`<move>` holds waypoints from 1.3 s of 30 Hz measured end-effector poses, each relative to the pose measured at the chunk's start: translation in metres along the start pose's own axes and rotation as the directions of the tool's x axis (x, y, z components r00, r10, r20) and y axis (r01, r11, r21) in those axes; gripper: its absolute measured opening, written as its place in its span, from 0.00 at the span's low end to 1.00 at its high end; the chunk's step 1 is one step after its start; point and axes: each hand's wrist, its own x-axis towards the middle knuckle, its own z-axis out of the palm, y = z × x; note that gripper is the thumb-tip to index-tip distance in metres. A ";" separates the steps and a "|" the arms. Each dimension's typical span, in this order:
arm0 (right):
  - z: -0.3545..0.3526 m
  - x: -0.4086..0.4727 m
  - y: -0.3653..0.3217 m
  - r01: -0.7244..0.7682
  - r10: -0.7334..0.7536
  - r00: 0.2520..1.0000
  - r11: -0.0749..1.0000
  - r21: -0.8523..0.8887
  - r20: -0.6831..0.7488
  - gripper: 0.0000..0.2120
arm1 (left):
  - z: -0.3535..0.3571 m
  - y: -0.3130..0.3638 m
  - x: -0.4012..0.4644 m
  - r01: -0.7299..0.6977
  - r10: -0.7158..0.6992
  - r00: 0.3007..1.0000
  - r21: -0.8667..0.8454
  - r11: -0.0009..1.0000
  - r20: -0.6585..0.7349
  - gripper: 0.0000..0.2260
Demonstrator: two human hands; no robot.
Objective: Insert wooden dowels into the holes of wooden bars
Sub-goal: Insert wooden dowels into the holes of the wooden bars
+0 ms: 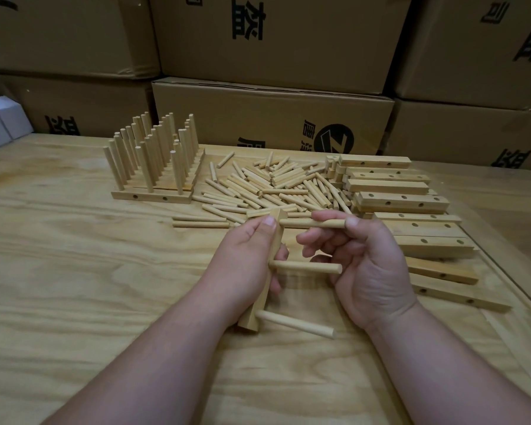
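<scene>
I am watching the left hand (246, 250) gripping a wooden bar (265, 271) tilted on end over the table (74, 271), thumb pressing near its top, fingers curling round behind. Two dowels are already sitting in it: a middle dowel (307, 267) and a lower dowel (298, 324), both sticking out to the right.

The right hand (365, 265) is pinching a third dowel (313, 223) between thumb and forefinger at its right end; the other fingers are hanging loosely curled, holding nothing. The dowel's left end is sitting right at the bar's top, by the left thumb. Whether it is entering a hole I cannot tell; the thumb is covering that spot.

Risks as I am judging them:
- The pinch is sitting far from the entering end, so the tip may be wandering and jamming at an angle rather than going in square.
- The left thumb is lying close to the entry point and could be getting nipped or blocking the hole.
- The bar is held in the air, its lower end near the table; a hard push may be twisting it in the grip.
- The lower dowel looks slightly slanted, maybe not fully seated.

Loose dowels (273, 185) are lying heaped beyond the hands, spare bars (396, 200) stacked to the right, finished racks (154, 167) standing far left.
</scene>
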 end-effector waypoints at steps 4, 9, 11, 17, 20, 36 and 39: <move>0.001 0.000 0.000 0.007 -0.008 0.999 0.999 0.040 0.035 0.16 | -0.002 0.002 -0.001 0.018 -0.018 1.000 -0.012 1.000 -0.018 0.16; 0.000 0.001 0.001 -0.013 0.015 0.998 0.999 -0.041 0.063 0.17 | -0.004 0.005 0.000 0.045 -0.047 0.998 -0.045 0.998 -0.034 0.16; -0.001 0.002 0.001 -0.017 0.021 0.997 0.999 -0.047 0.077 0.17 | -0.005 0.006 -0.001 0.049 -0.051 0.998 -0.062 0.997 -0.028 0.16; -0.002 0.001 0.000 -0.056 0.057 0.993 0.998 -0.014 0.102 0.18 | -0.007 0.005 -0.003 0.016 -0.015 1.000 -0.097 0.995 0.013 0.15; 0.000 0.000 0.001 -0.051 0.051 0.993 0.999 -0.004 0.108 0.18 | -0.007 0.004 -0.002 0.003 -0.003 1.000 -0.081 0.997 -0.001 0.15; 0.006 -0.001 0.023 0.165 -0.237 0.971 0.615 -0.771 0.019 0.08 | -0.011 0.014 0.003 0.166 -0.076 0.985 -0.763 0.625 0.152 0.16; 0.010 -0.006 0.025 0.227 -0.155 0.973 0.487 -0.844 0.173 0.10 | -0.013 0.014 0.003 0.197 -0.068 0.978 -0.764 0.615 0.197 0.13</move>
